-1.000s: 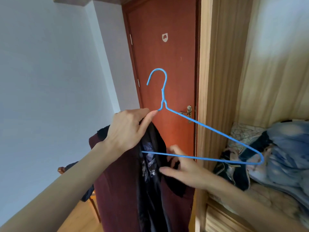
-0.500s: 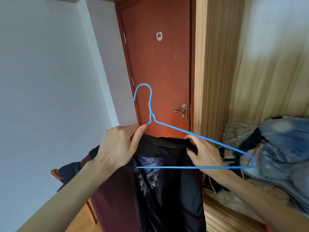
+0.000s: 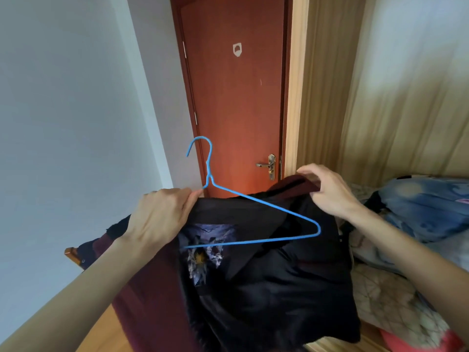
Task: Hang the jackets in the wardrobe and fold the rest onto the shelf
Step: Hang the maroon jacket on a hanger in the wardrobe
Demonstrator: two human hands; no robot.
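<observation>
Left grip (image 3: 162, 214) pinches hanger (image 3: 253, 199), jacket (image 3: 266, 275); right grip (image 3: 327, 189) lifts collar.

Wardrobe shelf (image 3: 330, 345), light wood: blue patterned garment (image 3: 426, 207) at rear right; pale quilted fabric (image 3: 388, 303) toward front edge; red item (image 3: 416, 342) at front right corner.

We count one blue wire hanger (image 3: 250, 217) and one dark jacket (image 3: 266, 280) with black lining and maroon outer cloth. Two hands are in view: the left hand (image 3: 160, 217) and the right hand (image 3: 327, 191). We record one red-brown door (image 3: 236, 97) carrying one brass handle (image 3: 269, 165) and one white sticker (image 3: 237, 49). In the wardrobe (image 3: 330, 85) lies one heap of clothes (image 3: 418, 224); its separate pieces we cannot count. One wooden chair corner (image 3: 73, 254) shows at left.
</observation>
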